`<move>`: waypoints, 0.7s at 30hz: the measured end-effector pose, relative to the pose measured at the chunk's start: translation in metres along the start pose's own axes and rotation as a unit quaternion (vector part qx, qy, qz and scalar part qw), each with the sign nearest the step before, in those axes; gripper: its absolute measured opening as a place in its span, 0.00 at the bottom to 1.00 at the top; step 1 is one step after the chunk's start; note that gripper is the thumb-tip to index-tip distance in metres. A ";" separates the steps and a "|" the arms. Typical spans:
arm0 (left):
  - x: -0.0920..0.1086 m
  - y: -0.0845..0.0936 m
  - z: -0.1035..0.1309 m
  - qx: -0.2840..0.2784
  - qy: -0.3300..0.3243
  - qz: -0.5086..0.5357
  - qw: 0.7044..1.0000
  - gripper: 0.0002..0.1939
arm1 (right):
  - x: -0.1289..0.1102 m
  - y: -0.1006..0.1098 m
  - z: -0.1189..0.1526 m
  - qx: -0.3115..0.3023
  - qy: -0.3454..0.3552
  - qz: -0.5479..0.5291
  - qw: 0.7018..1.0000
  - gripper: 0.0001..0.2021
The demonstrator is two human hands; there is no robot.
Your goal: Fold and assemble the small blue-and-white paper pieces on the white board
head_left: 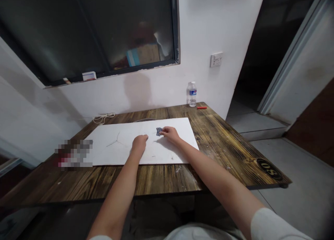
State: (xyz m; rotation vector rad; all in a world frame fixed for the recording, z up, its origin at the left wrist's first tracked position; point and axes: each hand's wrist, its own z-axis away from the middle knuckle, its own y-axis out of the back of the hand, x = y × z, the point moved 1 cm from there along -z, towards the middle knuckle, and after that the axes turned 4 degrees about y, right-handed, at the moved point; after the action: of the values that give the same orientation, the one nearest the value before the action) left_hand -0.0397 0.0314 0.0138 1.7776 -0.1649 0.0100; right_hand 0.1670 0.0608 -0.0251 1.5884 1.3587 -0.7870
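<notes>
A white board (pixel 104 156) lies on the dark wooden table. Over its right half, my right hand (pixel 169 133) pinches a small dark grey piece (pixel 158 131) with light markings. My left hand (pixel 140 142) is closed near the middle of the board; a tiny dark bit shows at its fingertips, too small to name. Thin dark wire-like strands (pixel 116 141) lie on the board left of my left hand. One short dark strand (pixel 153 156) rests near the board's front edge, between my forearms.
A clear water bottle (pixel 192 94) and a red stick-like object (pixel 201 108) are at the table's back right corner. A coiled pale cable (pixel 103 118) lies at the back left. A blurred-out patch (pixel 75 154) covers something beside the board's left end.
</notes>
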 end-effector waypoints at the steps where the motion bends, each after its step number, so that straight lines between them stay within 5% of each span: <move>1: 0.000 0.000 0.000 -0.003 -0.003 -0.002 1.000 0.13 | -0.001 0.000 0.000 0.001 -0.001 0.000 1.000 0.08; 8: 0.007 0.003 0.004 -0.022 -0.050 -0.109 0.993 0.16 | 0.000 0.000 0.000 0.002 -0.005 0.009 1.000 0.08; 21: 0.013 0.009 0.006 -0.038 -0.042 -0.118 0.991 0.16 | 0.003 -0.001 -0.002 0.004 0.000 0.014 1.000 0.08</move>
State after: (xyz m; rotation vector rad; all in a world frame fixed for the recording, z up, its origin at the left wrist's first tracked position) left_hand -0.0288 0.0221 0.0228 1.7133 -0.0138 -0.2391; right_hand 0.1663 0.0636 -0.0276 1.6101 1.3326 -0.7752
